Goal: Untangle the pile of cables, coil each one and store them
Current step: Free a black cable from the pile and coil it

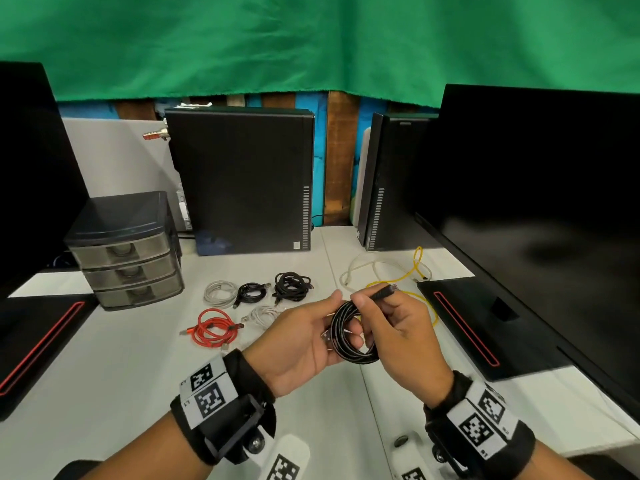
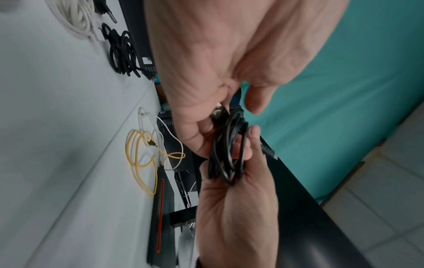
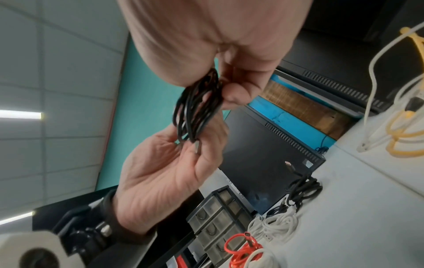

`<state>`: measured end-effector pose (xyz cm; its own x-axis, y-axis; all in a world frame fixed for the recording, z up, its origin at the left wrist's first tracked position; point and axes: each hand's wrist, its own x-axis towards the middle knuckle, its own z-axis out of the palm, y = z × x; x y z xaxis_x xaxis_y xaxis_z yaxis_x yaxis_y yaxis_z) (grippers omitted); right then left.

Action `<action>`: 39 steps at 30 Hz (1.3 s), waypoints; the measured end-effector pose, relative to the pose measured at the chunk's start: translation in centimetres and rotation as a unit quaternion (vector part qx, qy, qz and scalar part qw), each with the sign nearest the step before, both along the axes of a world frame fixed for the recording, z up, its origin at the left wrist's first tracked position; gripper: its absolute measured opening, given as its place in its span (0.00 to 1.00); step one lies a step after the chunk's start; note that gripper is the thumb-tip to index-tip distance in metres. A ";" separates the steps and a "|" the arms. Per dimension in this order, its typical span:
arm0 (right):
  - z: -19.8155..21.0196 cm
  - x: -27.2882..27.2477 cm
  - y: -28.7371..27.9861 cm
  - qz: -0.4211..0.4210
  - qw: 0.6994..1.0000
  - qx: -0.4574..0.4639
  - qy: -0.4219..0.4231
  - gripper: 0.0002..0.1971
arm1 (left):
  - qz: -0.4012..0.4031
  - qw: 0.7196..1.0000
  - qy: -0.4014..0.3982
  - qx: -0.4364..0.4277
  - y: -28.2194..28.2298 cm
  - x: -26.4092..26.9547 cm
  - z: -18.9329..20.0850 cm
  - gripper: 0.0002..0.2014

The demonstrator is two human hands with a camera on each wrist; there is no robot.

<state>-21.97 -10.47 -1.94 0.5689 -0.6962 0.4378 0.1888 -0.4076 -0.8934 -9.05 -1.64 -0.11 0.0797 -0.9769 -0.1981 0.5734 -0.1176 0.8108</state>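
Both hands, left hand (image 1: 298,344) and right hand (image 1: 398,327), grip black cable coil (image 1: 349,336) above bare desk (image 1: 138,368).

Both forearms reach forward from the bottom of the head view, converging at mid-frame, each wrist strapped with a black band bearing white square-patterned tags. Left hand (image 1: 301,344): palm turned inward and up, thumb (image 1: 334,298) extended up along the top, fingers curled underneath, grip closed on the near side of a black cable coil (image 1: 351,336). Right hand (image 1: 398,327): back of hand toward the camera, knuckles up, fingers curled; index finger (image 1: 360,303) and thumb pinch the cable's free end above the coil. Both hands raised, close together, fingertips nearly meeting across the coil.
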 end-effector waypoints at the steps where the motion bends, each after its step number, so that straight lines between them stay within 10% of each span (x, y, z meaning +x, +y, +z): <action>1: 0.1 -0.1 0.1 -0.007 1.000 -0.006 -0.001 0.10 | -0.001 1.000 0.001 -0.012 0.0 -0.2 -0.1 0.20; 7: 0.8 -0.6 -0.6 0.010 0.998 0.054 0.013 0.05 | 0.077 0.994 -0.050 -0.052 -0.1 -0.5 -0.5 0.07; 20: 1.2 -0.7 -0.9 0.060 0.993 0.093 0.051 0.06 | 0.116 0.953 -0.278 -0.027 -0.2 1.0 -0.7 0.20; 27: 1.6 -1.2 -0.8 0.145 0.984 0.048 0.092 0.15 | 0.071 0.939 -0.331 -0.064 -0.1 1.6 -0.7 0.10; 39: 0.5 -0.9 -0.3 -0.031 0.987 -0.143 0.070 0.06 | 0.100 0.902 -0.420 -0.010 0.2 2.6 0.4 0.14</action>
<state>-22.83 -10.79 -1.47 0.5985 -0.5912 0.5406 0.0380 -0.6531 -0.7563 -6.43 -1.42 0.26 0.3695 -0.9287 0.0315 -0.2365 -0.0612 0.9697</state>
